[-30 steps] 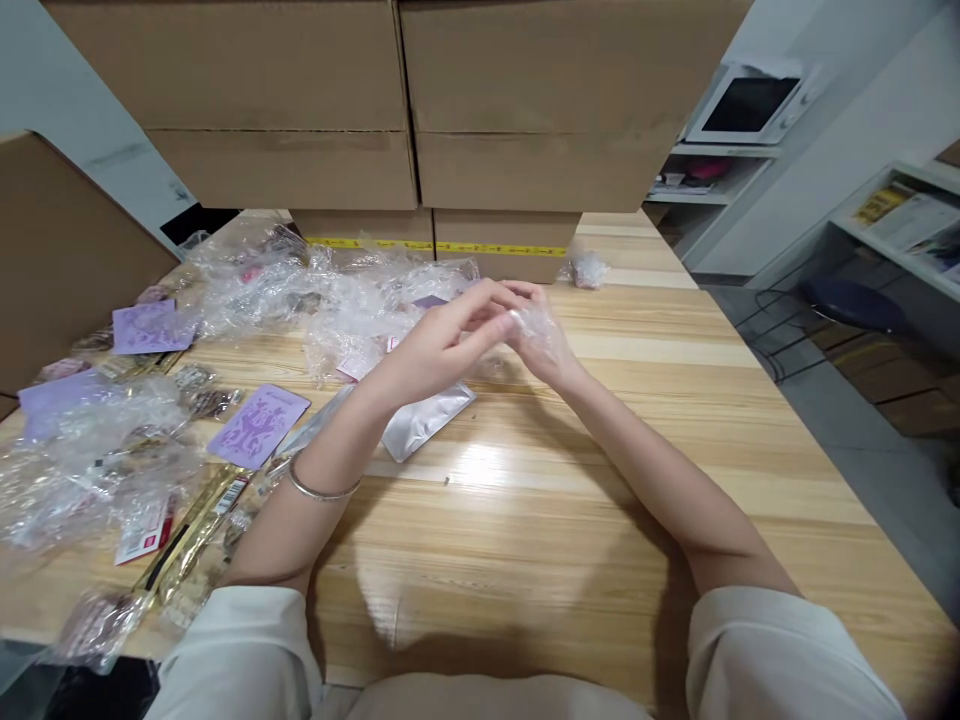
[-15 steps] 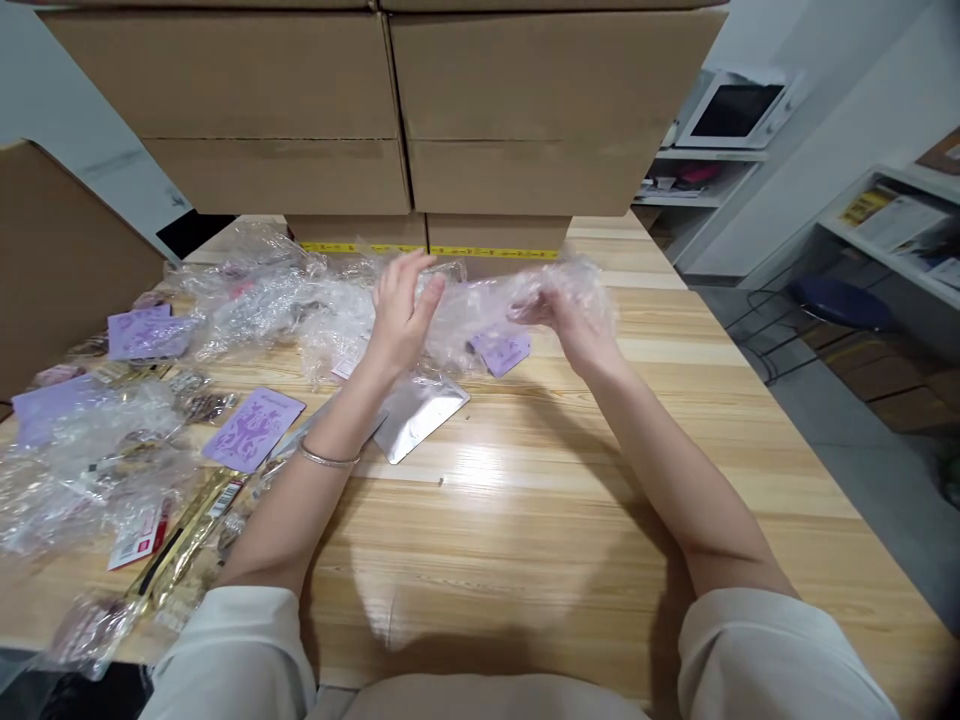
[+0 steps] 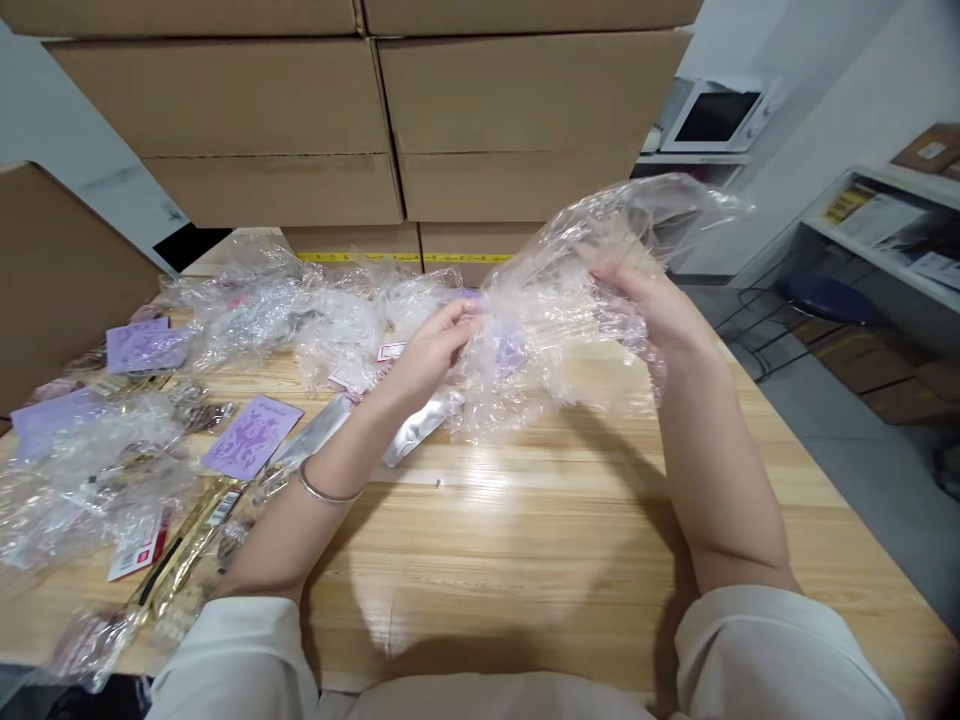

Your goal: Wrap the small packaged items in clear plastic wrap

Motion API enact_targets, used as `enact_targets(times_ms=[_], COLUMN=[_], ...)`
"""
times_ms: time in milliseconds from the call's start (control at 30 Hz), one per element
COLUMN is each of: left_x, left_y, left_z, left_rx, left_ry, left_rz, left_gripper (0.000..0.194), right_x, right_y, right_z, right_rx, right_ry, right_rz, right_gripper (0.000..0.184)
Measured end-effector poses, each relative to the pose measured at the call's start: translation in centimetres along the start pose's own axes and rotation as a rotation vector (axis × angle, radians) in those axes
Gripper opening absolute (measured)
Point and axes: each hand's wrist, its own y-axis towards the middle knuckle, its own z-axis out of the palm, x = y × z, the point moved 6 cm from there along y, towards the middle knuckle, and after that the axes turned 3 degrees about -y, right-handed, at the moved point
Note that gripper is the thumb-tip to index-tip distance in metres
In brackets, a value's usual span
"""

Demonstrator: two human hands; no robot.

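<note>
In the head view, the left hand [image 3: 431, 350] seems to pinch the near side of a crumpled clear plastic bag [image 3: 559, 295], which spans the gap between both hands. The right hand [image 3: 656, 300] is raised with fingers spread behind or inside the film; which, and whether it grips, I cannot tell. A silver pouch [image 3: 420, 432] lies just below the left hand. The step looks like opening out the bag; the next move likely calls for a steady left pinch.
</note>
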Motion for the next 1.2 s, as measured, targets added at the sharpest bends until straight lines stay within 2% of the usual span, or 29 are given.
enact_targets(times_ms=[67, 133, 167, 267, 367, 433, 500, 600, 633, 667, 733, 800, 867, 933, 1033, 1100, 1200], left_x=[0.2, -0.6, -1.0, -1.7, -1.1, -0.3, 0.4, 0.7, 0.8, 1.2, 2.8, 5.2, 7.4, 8.6, 8.8, 8.4, 8.2], left_y=[-0.3, -0.9, -1.3, -2.1, -2.1, -1.7, -1.5, -2.4, -3.0, -3.6, -5.0, -6.8, -8.5, -9.6, -9.8, -9.7, -9.7], left_z=[0.0, 0.1, 0.5, 2.5, 3.6, 3.2, 2.7, 3.2, 3.6, 4.1, 5.1, 6.5, 8.1, 9.1, 9.2, 9.1, 9.1], left_rx=[-0.113, -0.246, -0.267, -0.139, -0.018, 0.03, 0.138, 0.361, 0.395, 0.378, 0.234, 0.069, 0.057, 0.12, 0.226, 0.283, 0.321], left_ry=[0.108, 0.196, 0.198, 0.176, 0.243, 0.174, -0.009, -0.253, -0.297, -0.332, -0.397, -0.467, -0.452, -0.414, -0.306, -0.224, -0.212], left_rz=[-0.025, 0.049, 0.089, 0.107, 0.065, -0.014, -0.139, -0.319, -0.357, -0.389, -0.447, -0.547, -0.623, -0.677, -0.667, -0.637, -0.662], left_gripper=[0.02, 0.027, 0.032, 0.043, 0.03, 0.019, 0.024, 0.033, 0.034, 0.033, 0.03, 0.026, 0.024, 0.022, 0.03, 0.034, 0.036], right_x=[-0.7, -0.9, -0.8, -0.5, -0.5, -0.9, -1.7, -3.8, -4.5, -5.0, -5.2, -4.2, -2.9, -2.5, -3.9, -5.4, -7.1], right_y=[-0.8, -2.2, -3.0, -5.4, -6.8, -6.7, -6.1, -4.9, -4.6, -4.3, -4.1, -4.9, -6.3, -7.8, -9.7, -11.0, -12.4], right_z=[-0.6, -0.2, 0.2, 2.1, 2.6, 1.1, -1.1, -3.7, -4.5, -5.4, -7.0, -7.7, -7.0, -5.1, -1.2, 0.9, 2.7], right_rx=[0.08, 0.151, 0.17, 0.232, 0.27, 0.23, 0.211, 0.28, 0.26, 0.192, -0.022, -0.223, -0.304, -0.213, 0.174, 0.404, 0.585], right_ry=[0.116, 0.22, 0.257, 0.35, 0.347, 0.241, 0.076, -0.113, -0.149, -0.189, -0.333, -0.578, -0.8, -0.883, -0.796, -0.682, -0.457], right_rz=[0.13, 0.229, 0.264, 0.376, 0.418, 0.375, 0.307, 0.292, 0.297, 0.286, 0.209, 0.096, 0.029, 0.045, 0.165, 0.277, 0.43], right_gripper=[0.03, 0.024, 0.022, 0.022, 0.028, 0.031, 0.034, 0.04, 0.043, 0.048, 0.064, 0.074, 0.064, 0.045, 0.033, 0.037, 0.045])
